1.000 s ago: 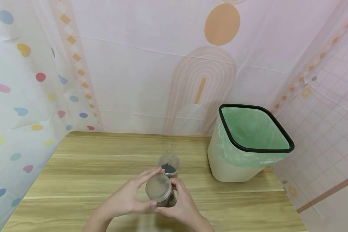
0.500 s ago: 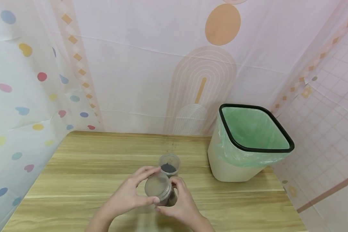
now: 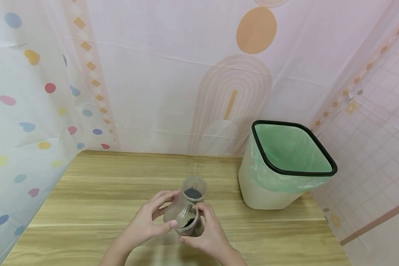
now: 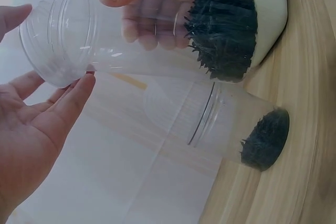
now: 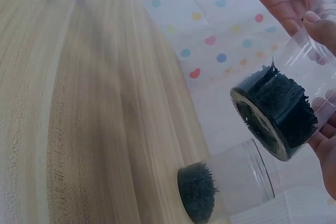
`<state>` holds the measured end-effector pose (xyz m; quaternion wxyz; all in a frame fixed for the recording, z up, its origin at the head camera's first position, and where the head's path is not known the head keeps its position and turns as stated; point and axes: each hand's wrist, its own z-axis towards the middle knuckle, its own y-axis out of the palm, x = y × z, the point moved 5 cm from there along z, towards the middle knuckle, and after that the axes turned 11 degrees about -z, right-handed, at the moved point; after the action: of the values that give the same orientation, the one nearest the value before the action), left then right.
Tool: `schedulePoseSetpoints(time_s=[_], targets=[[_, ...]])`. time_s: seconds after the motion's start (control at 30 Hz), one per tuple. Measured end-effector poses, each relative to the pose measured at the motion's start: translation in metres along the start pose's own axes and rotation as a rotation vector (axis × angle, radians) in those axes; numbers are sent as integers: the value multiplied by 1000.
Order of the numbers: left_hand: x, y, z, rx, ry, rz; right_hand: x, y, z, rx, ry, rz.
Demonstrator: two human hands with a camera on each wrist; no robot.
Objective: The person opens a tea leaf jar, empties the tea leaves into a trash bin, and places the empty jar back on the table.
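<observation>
My right hand [image 3: 208, 229] grips a clear plastic jar [image 4: 113, 30], with fingers and thumb round its side. Dark shredded strips [image 5: 278, 108] lie packed in the jar's bottom. My left hand [image 3: 149, 216] holds a clear round lid [image 3: 172, 213] between thumb and fingers. The lid is tilted at the left of the jar's mouth, and the strips show through the opening in the head view. Just behind stands a second clear jar [image 3: 194, 184], with no lid on it and a lower layer of dark strips [image 4: 266, 140].
A white bin [image 3: 266, 192] with a black rim and green liner stands at the right on the wooden table [image 3: 96, 184]. Patterned curtains [image 3: 146, 92] hang behind and at both sides.
The lid has come off the held jar's mouth and shifted left with my left hand, uncovering the opening. My right hand and the second jar have stayed about where they were.
</observation>
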<state>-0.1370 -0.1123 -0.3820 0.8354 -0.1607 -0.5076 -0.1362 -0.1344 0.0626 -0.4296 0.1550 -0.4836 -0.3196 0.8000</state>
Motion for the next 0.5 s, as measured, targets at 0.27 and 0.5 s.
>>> schedulePoseSetpoints(time_s=[0.27,0.5], targets=[[-3,0,-2,5,17,18,2,-4,-1,-10,36,14],[-12,-4,-7,74,-34,43,9,-10,-4,0,118,49]])
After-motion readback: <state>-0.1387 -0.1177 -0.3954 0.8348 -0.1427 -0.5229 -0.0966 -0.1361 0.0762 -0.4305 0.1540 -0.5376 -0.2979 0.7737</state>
